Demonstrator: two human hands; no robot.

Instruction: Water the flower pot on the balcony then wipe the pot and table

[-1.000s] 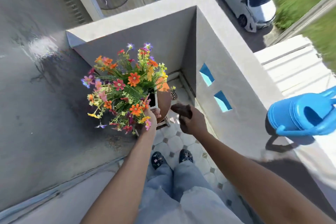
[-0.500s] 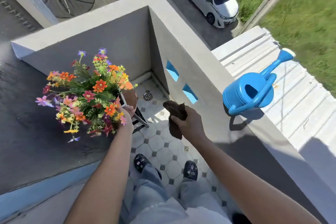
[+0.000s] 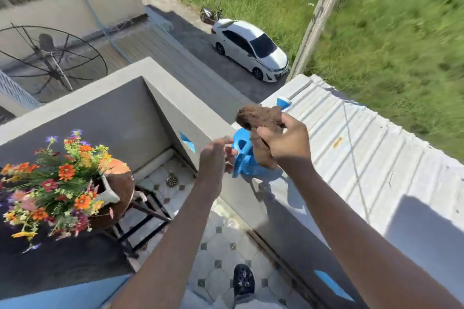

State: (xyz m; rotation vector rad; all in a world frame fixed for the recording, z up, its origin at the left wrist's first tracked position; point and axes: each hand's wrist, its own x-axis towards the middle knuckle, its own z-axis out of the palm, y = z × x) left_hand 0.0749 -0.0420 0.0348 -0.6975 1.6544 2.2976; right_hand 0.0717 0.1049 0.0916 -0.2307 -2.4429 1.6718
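Watering can (image 3: 244, 158) comes first, so my left hand (image 3: 216, 155) is at its handle with fingers spread and the grip wide, nothing in it yet; whether a fingertip already touches the blue plastic I cannot tell. My right hand (image 3: 286, 140) has its grip closed on a brown cloth (image 3: 258, 120), held up just above the can and partly hiding it. The can stands on top of the balcony wall (image 3: 175, 98), near the wall's outer edge, with the metal roof (image 3: 351, 158) beyond.

To do this well, I judge I should wrap my left fingers fully round the handle loop before lifting, since a can nudged outward could slide onto the roof. Keeping the cloth clear of the handle would help. The flower pot (image 3: 105, 188) sits on a round bench (image 3: 123, 183) with black legs in the balcony corner, well apart to my left, so the can needs carrying across level before tipping over the flowers (image 3: 62, 178).
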